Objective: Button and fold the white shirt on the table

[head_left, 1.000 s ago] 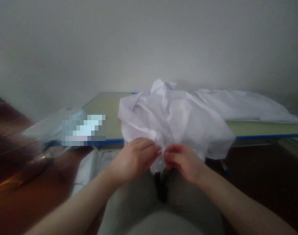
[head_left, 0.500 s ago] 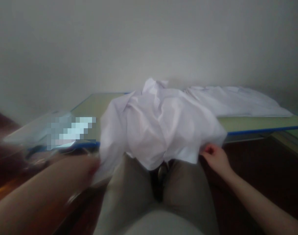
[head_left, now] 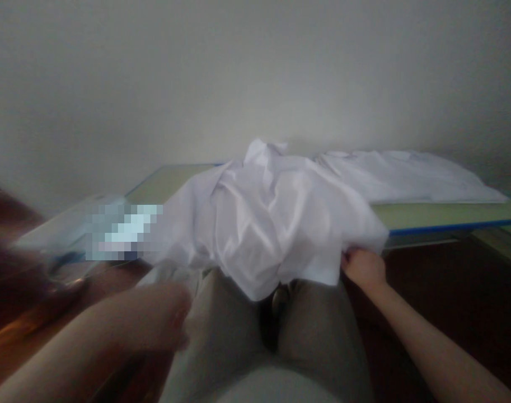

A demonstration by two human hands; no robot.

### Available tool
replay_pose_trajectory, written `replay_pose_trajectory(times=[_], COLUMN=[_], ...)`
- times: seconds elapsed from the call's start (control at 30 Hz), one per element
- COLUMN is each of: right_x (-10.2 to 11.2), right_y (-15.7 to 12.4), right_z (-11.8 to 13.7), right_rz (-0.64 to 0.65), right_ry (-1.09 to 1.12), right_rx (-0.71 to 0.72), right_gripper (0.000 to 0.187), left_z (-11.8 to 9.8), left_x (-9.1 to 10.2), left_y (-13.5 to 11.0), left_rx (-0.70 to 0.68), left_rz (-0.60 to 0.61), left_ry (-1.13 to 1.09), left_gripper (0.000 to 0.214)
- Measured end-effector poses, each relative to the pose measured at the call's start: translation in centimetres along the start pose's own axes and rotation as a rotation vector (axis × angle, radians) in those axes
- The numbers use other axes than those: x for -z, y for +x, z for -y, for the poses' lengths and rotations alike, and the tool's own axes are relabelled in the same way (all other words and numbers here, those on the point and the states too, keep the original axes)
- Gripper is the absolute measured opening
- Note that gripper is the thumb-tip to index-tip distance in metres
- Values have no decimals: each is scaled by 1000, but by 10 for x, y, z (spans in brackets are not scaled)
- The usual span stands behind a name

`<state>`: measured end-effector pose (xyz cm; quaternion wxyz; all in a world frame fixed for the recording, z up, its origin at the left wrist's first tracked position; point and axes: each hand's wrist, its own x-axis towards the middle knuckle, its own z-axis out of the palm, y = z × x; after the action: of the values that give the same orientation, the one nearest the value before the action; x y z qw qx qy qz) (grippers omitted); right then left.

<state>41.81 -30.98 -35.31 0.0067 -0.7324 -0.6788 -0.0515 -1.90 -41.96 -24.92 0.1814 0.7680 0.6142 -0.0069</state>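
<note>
A white shirt (head_left: 255,224) with an upturned collar lies crumpled over the table, its lower edge hanging past the front edge above my lap. My right hand (head_left: 366,271) is closed at the shirt's right edge, fingers curled round the cloth. Motion smears my left hand (head_left: 171,316), which is below the shirt's left side, close to my left thigh. Its fingers cannot be made out, nor whether it touches the cloth.
The table (head_left: 444,215) is pale green with a blue edge and stands against a grey wall (head_left: 255,67). Folded white cloth (head_left: 418,176) lies at the right. Clear plastic (head_left: 70,224), partly pixelated, sits at the left. A dark reddish floor (head_left: 440,280) shows below.
The shirt's left side now spreads further left over the table edge. My left hand has moved down and right. My right hand has closed in on the shirt's edge.
</note>
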Motion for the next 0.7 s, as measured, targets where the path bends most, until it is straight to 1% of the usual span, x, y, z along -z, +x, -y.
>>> replay_pose_trajectory(times=[0.07,0.1,0.13,0.23,0.3,0.37,0.43,0.53,0.63,0.7], right_x=[1,2,4,11,20,31,46,69,90,100], right_y=[0,-2,-4,-13,-21,-29,-37,-46,-50,-49], right_z=[-2,-3,-4,-14,-24,-34,-43,-50,-51,-50], right_rz=[-9,-3,6,48,88,134,195,270,297,316], right_ry=[-8,4,30,197,380,592,809,1099,1362,1530], right_rx=[6,29,60,140,142,116,93,18,-71,-91], right_gripper=[51,48,44,36,33,32,30,27,23,20], left_z=[-31,-47,-62,-104,-128,-152,-174,-207,-236,-251], left_x=[3,4,4,-1,-11,-24,-39,-58,-71,-78], left_y=[6,11,17,44,65,86,104,124,133,135], left_rx=[-92,-153,-219,-445,-594,-691,-713,-691,-696,-681], left_rz=[234,296,314,276,234,181,127,65,47,57], left_ry=[36,33,17,-49,-121,-231,-348,-519,-732,-895], left_gripper=[11,11,11,12,12,12,13,20,25,35])
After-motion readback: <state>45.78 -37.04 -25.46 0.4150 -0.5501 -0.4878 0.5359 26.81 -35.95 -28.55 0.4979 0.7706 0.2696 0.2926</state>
